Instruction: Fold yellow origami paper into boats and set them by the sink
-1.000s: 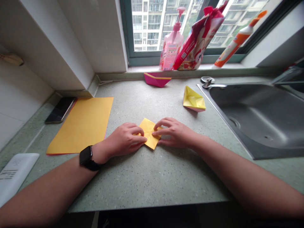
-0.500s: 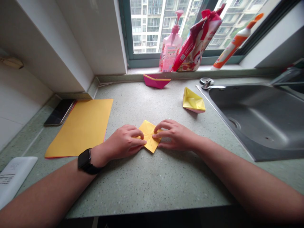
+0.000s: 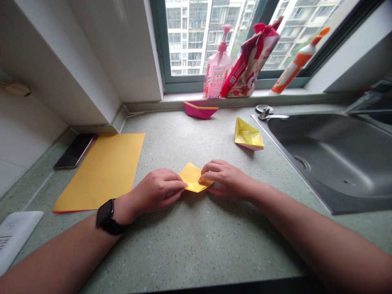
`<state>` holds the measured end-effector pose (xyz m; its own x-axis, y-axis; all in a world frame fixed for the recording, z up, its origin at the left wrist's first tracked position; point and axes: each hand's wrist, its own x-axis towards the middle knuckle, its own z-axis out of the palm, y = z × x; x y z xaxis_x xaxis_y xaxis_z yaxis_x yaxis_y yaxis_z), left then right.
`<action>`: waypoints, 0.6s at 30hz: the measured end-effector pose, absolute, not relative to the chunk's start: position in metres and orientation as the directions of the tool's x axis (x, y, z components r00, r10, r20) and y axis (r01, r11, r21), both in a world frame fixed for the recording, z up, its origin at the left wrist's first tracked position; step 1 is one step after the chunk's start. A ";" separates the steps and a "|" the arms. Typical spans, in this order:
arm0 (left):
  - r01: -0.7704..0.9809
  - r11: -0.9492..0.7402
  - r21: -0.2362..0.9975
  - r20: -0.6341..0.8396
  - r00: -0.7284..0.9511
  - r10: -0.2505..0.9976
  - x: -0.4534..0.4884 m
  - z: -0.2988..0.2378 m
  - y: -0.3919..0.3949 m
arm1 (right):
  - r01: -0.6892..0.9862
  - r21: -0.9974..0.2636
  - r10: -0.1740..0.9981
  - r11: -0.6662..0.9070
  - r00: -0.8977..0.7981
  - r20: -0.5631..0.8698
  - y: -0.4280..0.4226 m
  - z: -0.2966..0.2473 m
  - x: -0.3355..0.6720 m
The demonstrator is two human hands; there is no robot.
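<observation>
"Left hand first: what's it doing?"

"Pinching the left side of a folded yellow paper between thumb and closed-in fingers."

"And the right hand?"

"Gripping the opposite side, fingers bent, nearly closed; exactly where its thumb presses is hard to tell."

"Where's the paper?"

"Between the hands, over the middle of the speckled counter. Beyond it are a magenta paper boat and, nearer the sink, a yellow-lined boat."
</observation>
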<state>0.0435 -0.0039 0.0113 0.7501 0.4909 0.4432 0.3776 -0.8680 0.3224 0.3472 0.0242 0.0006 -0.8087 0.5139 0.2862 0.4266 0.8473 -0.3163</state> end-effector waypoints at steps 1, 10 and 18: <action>0.378 -0.867 0.326 0.444 0.748 0.493 0.044 0.011 -0.004 | 0.425 -0.317 0.514 0.848 -0.808 0.289 0.025 0.000 0.347; 0.526 -0.777 0.345 0.341 0.701 0.626 0.043 0.009 0.000 | 0.441 -0.335 0.532 0.833 -0.805 0.263 0.026 0.004 0.347; 0.556 -0.685 0.470 0.302 0.629 0.717 0.045 0.006 0.000 | 0.496 -0.421 0.614 0.760 -0.761 0.211 0.026 0.005 0.346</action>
<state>0.0448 -0.0001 0.0056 0.6285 0.7169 0.3016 0.5562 -0.6853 0.4701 0.3464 0.0259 0.0047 -0.7607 0.6138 0.2114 0.4958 0.7596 -0.4210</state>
